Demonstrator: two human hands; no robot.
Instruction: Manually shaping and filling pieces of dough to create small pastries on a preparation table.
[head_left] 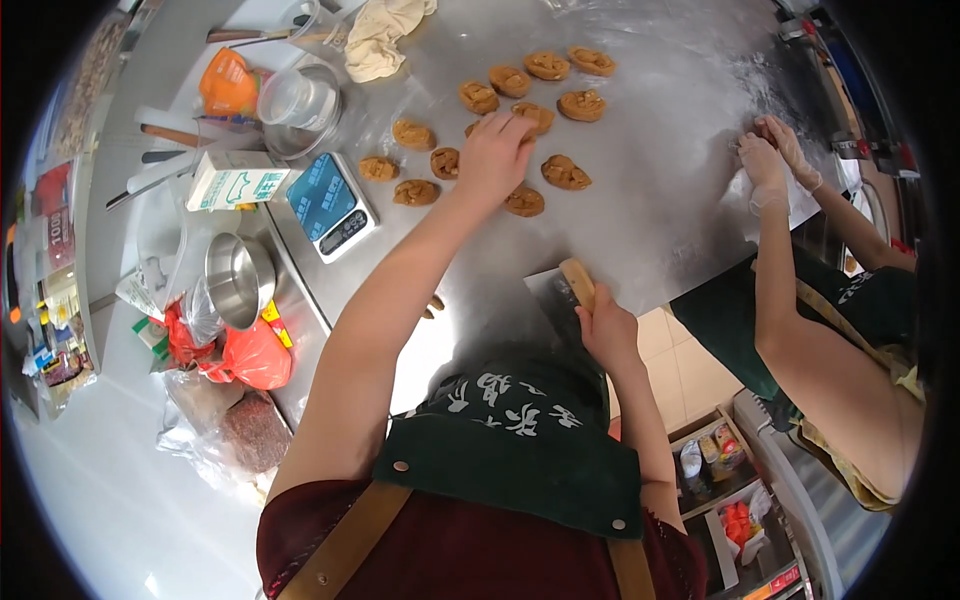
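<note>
Lumpy brown dough pieces (567, 172) sat loosely grouped on the steel counter (660, 200). Left hand (492, 160) was over them, fingers down; no way to tell whether its grip held one. Right hand (610, 330), at 5 o'clock from the dough, gripped a wooden-handled scraper (578, 283). Scale (322, 200) at 8 o'clock, cream cloth (385, 40) at 10, co-worker's gloved hands (764, 165) at 3.

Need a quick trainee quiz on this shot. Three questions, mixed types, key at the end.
1. What does the person's right hand hold?
2. True or false: the co-worker's hands are bare.
3. The person's left hand is over: A. the cloth; B. the brown dough pieces; C. the scale.

Key: 1. A wooden-handled scraper. 2. False; clear gloves cover them. 3. B.
</note>
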